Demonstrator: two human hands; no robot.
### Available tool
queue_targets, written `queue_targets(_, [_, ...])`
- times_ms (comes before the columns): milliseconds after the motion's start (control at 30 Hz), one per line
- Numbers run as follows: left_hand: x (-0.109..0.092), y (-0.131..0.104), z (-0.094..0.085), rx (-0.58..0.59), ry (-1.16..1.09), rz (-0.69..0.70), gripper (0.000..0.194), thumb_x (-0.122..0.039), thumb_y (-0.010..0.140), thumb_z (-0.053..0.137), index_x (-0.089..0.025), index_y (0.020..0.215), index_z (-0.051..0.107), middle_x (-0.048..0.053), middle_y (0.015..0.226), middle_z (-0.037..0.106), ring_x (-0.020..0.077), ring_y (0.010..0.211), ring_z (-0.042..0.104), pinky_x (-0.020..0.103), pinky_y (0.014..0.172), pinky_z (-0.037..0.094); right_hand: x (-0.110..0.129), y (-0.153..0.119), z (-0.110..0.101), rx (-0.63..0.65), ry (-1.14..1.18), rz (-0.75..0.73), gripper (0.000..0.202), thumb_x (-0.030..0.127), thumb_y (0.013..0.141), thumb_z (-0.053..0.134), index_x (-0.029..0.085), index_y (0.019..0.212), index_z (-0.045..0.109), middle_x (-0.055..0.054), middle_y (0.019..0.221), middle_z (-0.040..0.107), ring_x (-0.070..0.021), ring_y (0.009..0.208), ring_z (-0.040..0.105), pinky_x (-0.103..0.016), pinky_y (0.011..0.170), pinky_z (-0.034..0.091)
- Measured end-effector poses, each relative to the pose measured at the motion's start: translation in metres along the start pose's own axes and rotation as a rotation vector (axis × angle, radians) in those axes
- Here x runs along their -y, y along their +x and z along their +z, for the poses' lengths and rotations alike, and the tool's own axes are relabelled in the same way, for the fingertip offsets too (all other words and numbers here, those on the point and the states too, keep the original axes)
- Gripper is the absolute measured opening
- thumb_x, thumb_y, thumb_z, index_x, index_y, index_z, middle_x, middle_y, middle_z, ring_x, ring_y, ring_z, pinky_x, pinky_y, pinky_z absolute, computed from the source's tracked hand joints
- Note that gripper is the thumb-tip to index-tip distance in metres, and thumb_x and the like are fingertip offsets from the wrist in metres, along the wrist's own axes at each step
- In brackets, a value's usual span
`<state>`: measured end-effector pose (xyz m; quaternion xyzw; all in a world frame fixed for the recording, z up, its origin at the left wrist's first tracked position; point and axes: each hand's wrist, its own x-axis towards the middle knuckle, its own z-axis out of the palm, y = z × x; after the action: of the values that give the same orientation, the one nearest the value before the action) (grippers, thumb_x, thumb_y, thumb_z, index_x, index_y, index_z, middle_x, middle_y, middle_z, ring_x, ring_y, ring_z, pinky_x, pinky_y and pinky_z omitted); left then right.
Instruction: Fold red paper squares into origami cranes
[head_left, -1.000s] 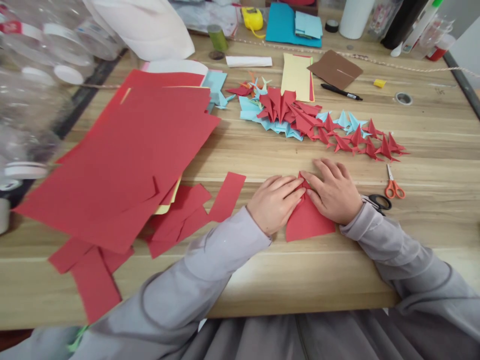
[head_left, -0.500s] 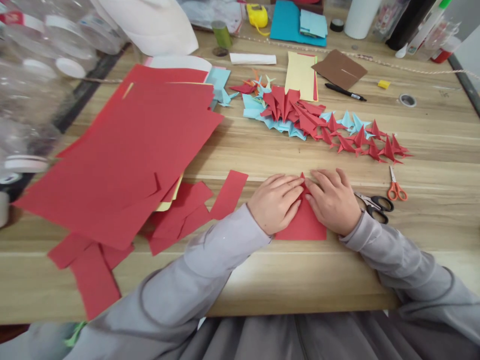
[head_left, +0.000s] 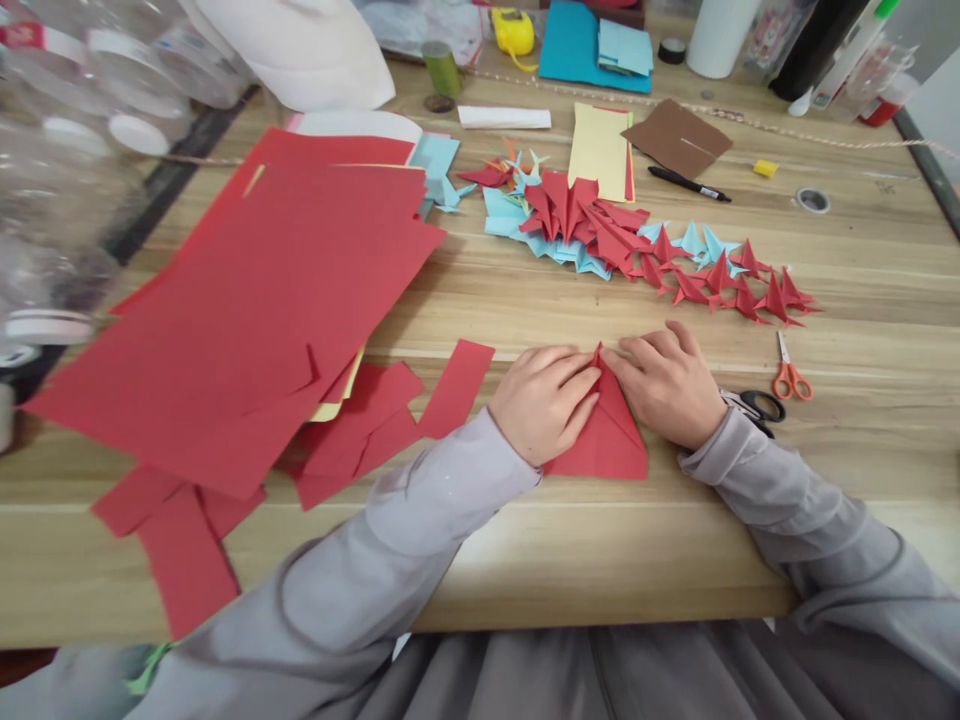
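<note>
A partly folded red sheet lies on the wooden table, its narrow tip pointing away from me. My left hand rests over the sheet's left side, with its fingertips pressing near the tip and hiding that edge. Across from it, my right hand has its fingers bent and touches the right slanting edge close to the tip. A folded flap with a diagonal crease shows on the right half. Beside my right wrist lie black-handled scissors, partly under the sleeve.
Large red sheets and loose red strips cover the left. Folded red and blue paper pieces lie beyond my hands. Orange scissors are at the right, a black pen farther back. Clear bottles stand at the left.
My right hand has shifted slightly up and right at the fingers, uncovering the sheet's right slanting edge and flap. My left hand stays on the left side.
</note>
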<state>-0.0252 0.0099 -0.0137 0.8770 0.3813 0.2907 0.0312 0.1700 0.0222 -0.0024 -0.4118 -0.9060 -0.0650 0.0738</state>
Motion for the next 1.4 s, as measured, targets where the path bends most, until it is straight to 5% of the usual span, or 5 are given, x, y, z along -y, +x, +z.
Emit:
queue_targets(367, [0.000, 0.000, 0.005, 0.017, -0.018, -0.028, 0.029, -0.014, 0.084, 0.044, -0.009, 0.105, 0.062, 0.015, 0.104, 0.067, 0.0266, 0.100, 0.058, 0.046, 0.085, 0.049, 0.002, 0.007, -0.005, 0.020, -0.053, -0.004, 0.038, 0.019, 0.090, 0.039, 0.020, 0.126, 0.052, -0.009, 0.099, 0.059, -0.0229, 0.089, 0.043, -0.046, 0.099, 0.022])
queue_targets(600, [0.002, 0.000, 0.007, -0.010, -0.039, -0.037, 0.030, -0.013, 0.084, 0.043, -0.009, 0.107, 0.061, 0.014, 0.099, 0.069, 0.0256, 0.098, 0.058, 0.044, 0.084, 0.050, -0.005, 0.009, -0.004, -0.002, 0.017, 0.045, 0.034, 0.030, 0.091, 0.037, 0.025, 0.115, 0.061, -0.009, 0.096, 0.057, -0.0234, 0.086, 0.041, -0.039, 0.082, 0.029])
queue_targets(767, [0.002, 0.000, 0.007, -0.014, -0.041, -0.026, 0.027, -0.014, 0.084, 0.045, -0.010, 0.105, 0.062, 0.013, 0.099, 0.069, 0.0253, 0.098, 0.059, 0.043, 0.084, 0.050, -0.003, 0.007, -0.001, -0.025, 0.013, 0.050, 0.038, 0.039, 0.091, 0.037, 0.020, 0.112, 0.062, -0.010, 0.098, 0.059, -0.0249, 0.090, 0.042, -0.040, 0.086, 0.028])
queue_targets(1000, [-0.002, 0.000, 0.006, 0.002, 0.007, -0.019, 0.027, -0.015, 0.085, 0.045, -0.010, 0.106, 0.062, 0.013, 0.112, 0.066, 0.0254, 0.101, 0.058, 0.043, 0.086, 0.049, 0.003, 0.006, -0.001, -0.023, -0.031, 0.027, 0.037, 0.034, 0.092, 0.035, 0.016, 0.116, 0.058, -0.011, 0.103, 0.061, -0.0244, 0.094, 0.043, -0.044, 0.097, 0.022])
queue_targets(1400, [-0.004, 0.002, 0.005, -0.020, 0.050, 0.005, 0.028, -0.024, 0.087, 0.048, -0.009, 0.103, 0.065, 0.012, 0.104, 0.069, 0.0249, 0.097, 0.059, 0.041, 0.084, 0.049, 0.008, 0.005, -0.002, -0.016, -0.148, 0.021, 0.036, 0.028, 0.092, 0.036, 0.016, 0.121, 0.053, -0.010, 0.107, 0.060, -0.0235, 0.093, 0.045, -0.046, 0.099, 0.020])
